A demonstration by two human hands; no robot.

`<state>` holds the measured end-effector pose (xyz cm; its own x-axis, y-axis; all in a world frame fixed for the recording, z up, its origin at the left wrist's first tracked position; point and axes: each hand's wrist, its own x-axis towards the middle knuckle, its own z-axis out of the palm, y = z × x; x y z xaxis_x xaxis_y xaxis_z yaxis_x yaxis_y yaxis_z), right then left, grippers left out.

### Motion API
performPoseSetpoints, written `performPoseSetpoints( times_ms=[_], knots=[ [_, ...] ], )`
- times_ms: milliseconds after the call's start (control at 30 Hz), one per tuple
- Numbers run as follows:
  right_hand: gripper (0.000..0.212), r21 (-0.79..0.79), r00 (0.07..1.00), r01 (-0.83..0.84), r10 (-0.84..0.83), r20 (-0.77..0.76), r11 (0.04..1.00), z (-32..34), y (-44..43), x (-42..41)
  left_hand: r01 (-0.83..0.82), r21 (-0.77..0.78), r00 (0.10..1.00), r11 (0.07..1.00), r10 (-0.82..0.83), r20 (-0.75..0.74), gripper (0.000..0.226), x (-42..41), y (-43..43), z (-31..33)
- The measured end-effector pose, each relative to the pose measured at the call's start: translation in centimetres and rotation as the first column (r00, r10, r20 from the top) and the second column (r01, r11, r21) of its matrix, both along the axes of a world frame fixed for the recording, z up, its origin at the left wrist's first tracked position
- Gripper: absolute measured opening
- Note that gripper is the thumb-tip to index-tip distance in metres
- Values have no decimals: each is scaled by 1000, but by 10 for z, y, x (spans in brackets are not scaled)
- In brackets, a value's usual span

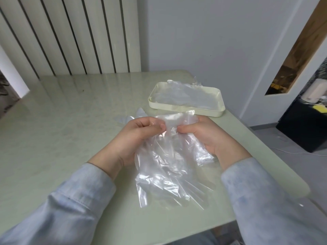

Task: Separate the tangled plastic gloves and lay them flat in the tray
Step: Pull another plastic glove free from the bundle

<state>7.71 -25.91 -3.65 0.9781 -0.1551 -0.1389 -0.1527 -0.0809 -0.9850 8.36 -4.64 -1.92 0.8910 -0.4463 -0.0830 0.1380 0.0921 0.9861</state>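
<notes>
A single head-worn wide-angle view looks forward and steeply down, close over the hands (169,133), taking in the worktop (70,124) and the wall (203,32) behind.

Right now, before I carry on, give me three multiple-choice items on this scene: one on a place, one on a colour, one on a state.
1. Where is the tray?
A) on the table, towards its far right
B) on the floor
C) on a chair

2. What colour is the tray?
A) red
B) cream
C) black

3. What are the left hand and right hand doing?
A) lying flat on the table
B) both pinching the bundle of gloves
C) holding nothing

Answers:
1 A: it stands on the tabletop near the far right edge.
2 B: its rim and walls are cream.
3 B: the thumb and fingers of each hand close on the clear plastic at the bundle's top.
</notes>
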Motion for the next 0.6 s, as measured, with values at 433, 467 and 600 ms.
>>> performPoseSetpoints(
  times_ms=[433, 467, 600],
  knots=[
    [25, -32, 1000, 2, -2, 1, 999, -1, 0, 1, -236, 259, 904, 937, 114, 412, 15, 8, 9, 23],
    [26, -32, 1000, -4, 4, 1, 999, -1, 0, 2, -198, 243, 933, 950, 105, 345, 17, 7, 9, 26],
    [24, -35, 1000, -25, 25, -3, 999, -2, 0, 4, -56, 117, 998, 992, 60, -32, 31, 1, 2, 23]
  ],
)
